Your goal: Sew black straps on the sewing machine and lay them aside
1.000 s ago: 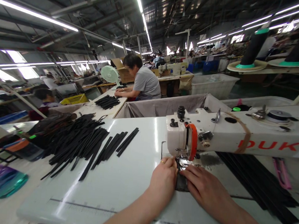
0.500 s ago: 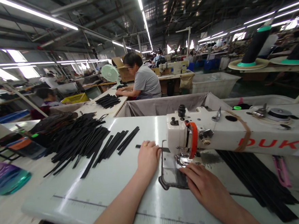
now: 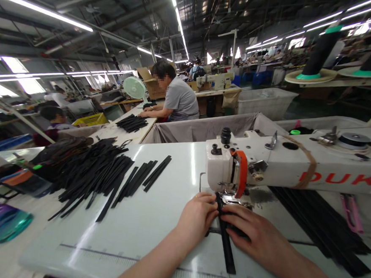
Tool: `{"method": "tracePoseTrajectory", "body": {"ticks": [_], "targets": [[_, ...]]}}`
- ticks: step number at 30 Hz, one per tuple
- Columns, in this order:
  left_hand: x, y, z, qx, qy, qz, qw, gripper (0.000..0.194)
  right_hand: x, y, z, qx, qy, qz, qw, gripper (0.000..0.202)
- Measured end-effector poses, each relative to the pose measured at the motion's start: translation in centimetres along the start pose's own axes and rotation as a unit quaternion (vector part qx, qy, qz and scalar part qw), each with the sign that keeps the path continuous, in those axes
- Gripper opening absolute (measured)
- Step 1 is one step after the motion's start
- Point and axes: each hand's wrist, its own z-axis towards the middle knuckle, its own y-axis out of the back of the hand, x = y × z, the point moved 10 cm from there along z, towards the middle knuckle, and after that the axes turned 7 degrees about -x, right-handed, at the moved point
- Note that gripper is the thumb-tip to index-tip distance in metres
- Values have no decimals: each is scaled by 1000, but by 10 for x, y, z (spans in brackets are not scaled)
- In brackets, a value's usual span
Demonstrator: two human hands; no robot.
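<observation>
A black fabric strip (image 3: pixel 226 247) runs from the sewing machine's presser foot (image 3: pixel 231 199) toward me over the table, its near end lying loose at the ruler marks. On its left side my left hand (image 3: pixel 198 212) grips the strip close to the foot with bent fingers. From the right, my right hand (image 3: pixel 250 230) holds the strip's other edge, fingers pressed together. The white sewing machine (image 3: pixel 285 163) stands just beyond both hands. Its needle is hard to make out behind the orange guard (image 3: pixel 242 172).
A heap of black strips (image 3: pixel 97 175) lies on the left, with smaller groups (image 3: pixel 136 184) beside it. Longer black strips (image 3: pixel 319 229) and pink snips (image 3: pixel 351 214) lie under the machine arm. A co-worker (image 3: pixel 178 96) sits beyond the cloth-lined bin (image 3: pixel 186 132).
The strip has turned from lying crosswise at the left of the foot to pointing toward me. My left hand has moved right and nearer, beside my right hand, which now touches the strip.
</observation>
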Motion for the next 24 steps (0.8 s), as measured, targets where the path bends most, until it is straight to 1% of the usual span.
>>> {"method": "tracePoseTrajectory", "body": {"ticks": [2,4,9,13,16,20,24], "targets": [[-3,0,0,-2,-8,5,1000,17,2,3,1,-13,6,-6,1000,25],[-7,-3,0,7,-16,9,1000,16,4,3,1,-17,11,-12,1000,24],[-11,-6,0,5,-15,40,999,20,5,5,2,-28,11,-25,999,23],[-14,-8,2,9,-25,59,998,21,5,4,3,-23,9,-34,999,22],[-14,-10,3,13,-18,57,998,24,5,4,4,-22,5,-44,999,22],[-16,-11,3,7,-15,48,999,26,6,5,3,-23,6,-43,999,23],[-18,-10,4,-2,-17,50,999,25,3,4,3,-22,-1,-43,999,24]]}}
